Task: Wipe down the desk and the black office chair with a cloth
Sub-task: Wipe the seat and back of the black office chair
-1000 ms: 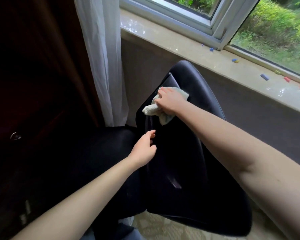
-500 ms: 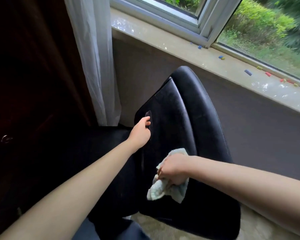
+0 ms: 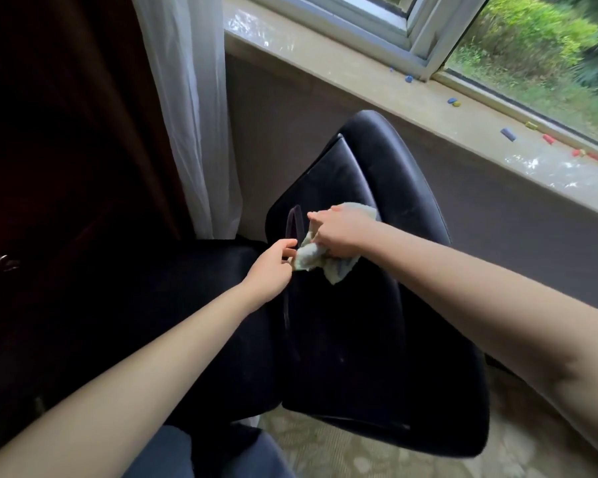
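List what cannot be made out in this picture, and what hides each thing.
Head view, cloth: mostly covered by the right hand gripping it.
Head view, left hand: unclear whether its fingers hold the black office chair edge or only touch it.
Head view, its base: hidden under seat and backrest.
Head view, dark furniture at left: lost in shadow; desk or not, unclear.
Head view, coloured pieces on the windowsill: too small to identify.

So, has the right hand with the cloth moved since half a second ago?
Yes. The right hand, gripping the cloth, has swept up the chair back: it was well below the handle slot, and now it is level with it.
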Motion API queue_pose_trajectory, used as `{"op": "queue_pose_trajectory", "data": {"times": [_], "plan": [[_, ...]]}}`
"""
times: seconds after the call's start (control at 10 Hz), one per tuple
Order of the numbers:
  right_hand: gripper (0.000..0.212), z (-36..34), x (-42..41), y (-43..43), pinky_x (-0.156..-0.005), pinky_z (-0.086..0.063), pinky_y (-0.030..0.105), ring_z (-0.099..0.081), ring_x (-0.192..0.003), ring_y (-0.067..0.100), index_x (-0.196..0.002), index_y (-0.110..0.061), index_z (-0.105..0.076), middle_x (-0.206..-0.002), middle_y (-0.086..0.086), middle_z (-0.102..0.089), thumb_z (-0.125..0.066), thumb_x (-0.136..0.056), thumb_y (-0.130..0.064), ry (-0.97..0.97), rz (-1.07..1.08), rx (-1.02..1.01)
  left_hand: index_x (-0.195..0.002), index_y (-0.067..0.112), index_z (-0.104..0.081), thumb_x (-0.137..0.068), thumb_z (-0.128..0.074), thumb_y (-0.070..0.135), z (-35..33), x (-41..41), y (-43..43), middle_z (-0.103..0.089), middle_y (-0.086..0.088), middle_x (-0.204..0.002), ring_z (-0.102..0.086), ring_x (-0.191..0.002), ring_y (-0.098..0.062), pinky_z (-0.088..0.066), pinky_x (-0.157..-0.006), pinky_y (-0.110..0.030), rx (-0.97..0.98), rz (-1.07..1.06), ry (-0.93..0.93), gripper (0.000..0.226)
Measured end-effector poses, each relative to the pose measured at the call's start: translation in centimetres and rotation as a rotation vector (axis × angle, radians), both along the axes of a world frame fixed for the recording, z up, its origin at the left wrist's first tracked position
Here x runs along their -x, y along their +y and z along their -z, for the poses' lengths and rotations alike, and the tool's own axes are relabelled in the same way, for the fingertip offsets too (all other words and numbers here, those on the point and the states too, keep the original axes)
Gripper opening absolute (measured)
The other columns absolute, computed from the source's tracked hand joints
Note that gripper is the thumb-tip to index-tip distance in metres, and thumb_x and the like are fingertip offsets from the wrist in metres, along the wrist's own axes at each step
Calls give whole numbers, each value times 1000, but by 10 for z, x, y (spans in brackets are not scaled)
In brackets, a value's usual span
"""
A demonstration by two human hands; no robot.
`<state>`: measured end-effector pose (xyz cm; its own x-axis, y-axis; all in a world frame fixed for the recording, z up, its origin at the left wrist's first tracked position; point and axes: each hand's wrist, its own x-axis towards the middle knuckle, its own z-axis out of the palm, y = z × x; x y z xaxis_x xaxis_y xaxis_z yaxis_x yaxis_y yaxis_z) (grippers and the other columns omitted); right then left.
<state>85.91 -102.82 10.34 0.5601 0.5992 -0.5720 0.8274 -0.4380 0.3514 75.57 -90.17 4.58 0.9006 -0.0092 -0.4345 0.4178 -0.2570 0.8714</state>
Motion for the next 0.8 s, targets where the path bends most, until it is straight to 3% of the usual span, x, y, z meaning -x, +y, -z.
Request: {"op": "queue_pose_trajectory", "data": {"times": [0.1,0.2,0.3,0.4,0.5,0.6,0.7,0.8], "plan": [[46,11,-42,12,-105,-27,36,-35,-129,30,-142,-16,-43,-153,10,-23,-38,-100,-33,-233,82,-115,-137,24,-43,-88,-39,-2,10,7,5,-53,5,-124,-53,-102,-11,-44,-75,-16,-1,-20,17,55],[41,21,-62,23,-115,-10,43,-17,-141,33,-139,-16,-46,-156,15,-15,-32,-102,-27,-327,154,-172,-138,24,-42,-89,-41,0,16,10,12,-51,5,-126,-52,-105,-10,-42,-73,-13,-10,-35,34,55],[38,24,-56,23,-115,-11,43,-24,-137,32,-131,-17,-53,-147,15,-33,-32,-101,-27,-326,113,-182,-139,23,-42,-90,-42,0,14,7,16,-51,4,-125,-51,-105,-10,-41,-69,-12,-12,-62,38,54],[36,24,-41,17,-106,-23,41,-37,-124,29,-122,-20,-58,-129,7,-51,-45,-92,-34,-288,-29,-131,-138,23,-42,-89,-42,0,10,2,15,-51,2,-127,-51,-106,-12,-42,-76,-18,-18,-91,29,55],[42,22,-26,15,-100,-27,38,-42,-119,25,-119,-25,-59,-123,2,-54,-53,-82,-44,-222,-35,-64,-139,23,-40,-88,-39,-1,2,-1,8,-50,1,-130,-52,-99,-9,-42,-76,-18,-28,-80,-12,57],[47,32,2,17,-101,-29,36,-43,-121,21,-122,-29,-57,-125,0,-53,-55,-81,-52,-111,-59,-8,-143,24,-36,-86,-34,-7,-13,-6,1,-40,3,-139,-46,-114,-10,-35,-91,-19,-43,-51,-107,64],[50,56,47,0,-104,-27,35,-40,-126,17,-123,-33,-57,-127,-8,-51,-62,-76,-50,123,-46,57,-144,26,-35,-78,-29,-17,-32,-21,-4,-34,-1,-148,-27,-138,-14,-22,-109,-21,-131,84,-352,79],[32,83,104,-17,-94,-40,24,-59,-108,9,-92,-36,-73,-101,-16,-66,-76,-61,-45,82,-45,-20,-145,26,-34,-74,-27,-19,-51,-40,-18,-31,-9,-152,-25,-141,-23,-21,-111,-25,-265,315,-595,85]]}}
